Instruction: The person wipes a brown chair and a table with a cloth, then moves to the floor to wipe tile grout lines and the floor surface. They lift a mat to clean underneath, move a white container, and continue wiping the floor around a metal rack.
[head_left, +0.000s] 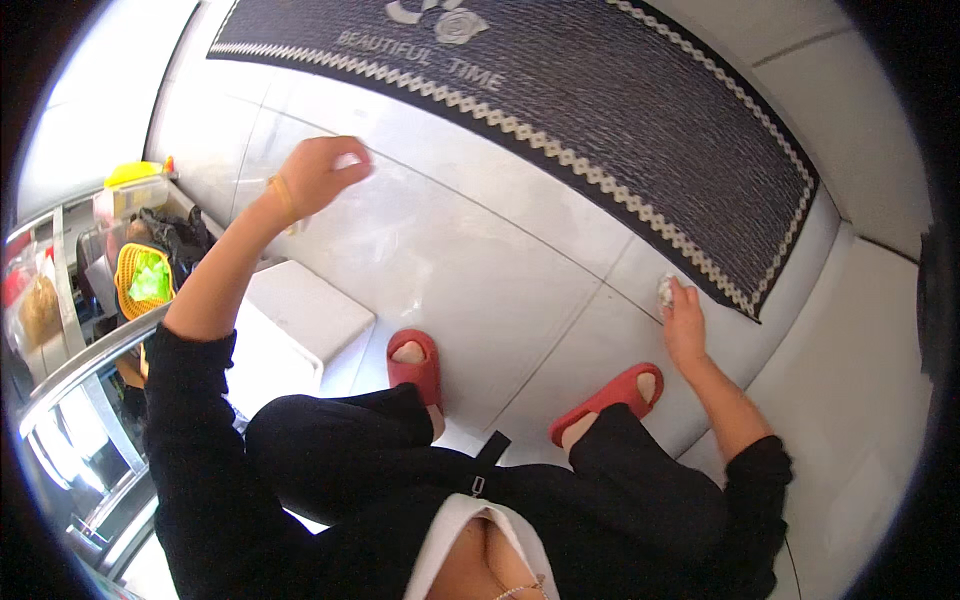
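Note:
My right hand (685, 324) reaches down to the pale tiled floor (465, 262) at the right, its fingers around a small crumpled white wad (665, 291), perhaps tissue. The wad is close to the near edge of a dark woven floor mat (637, 120) with a white patterned border, a rose motif and lettering. On the left, my left hand (324, 174) is held out over the tiles, with a yellow band (283, 196) on the wrist. Its thumb and fingers curl into a loop; whether the whitish patch inside is floor or something held is unclear.
My feet, in red slippers (415, 367), stand apart on the tiles. A white box-like stool (311, 304) is by my left leg. At the left are a chrome-railed rack (97, 356), a yellow basket (133, 259) with something green inside, and a black plastic bag (184, 236).

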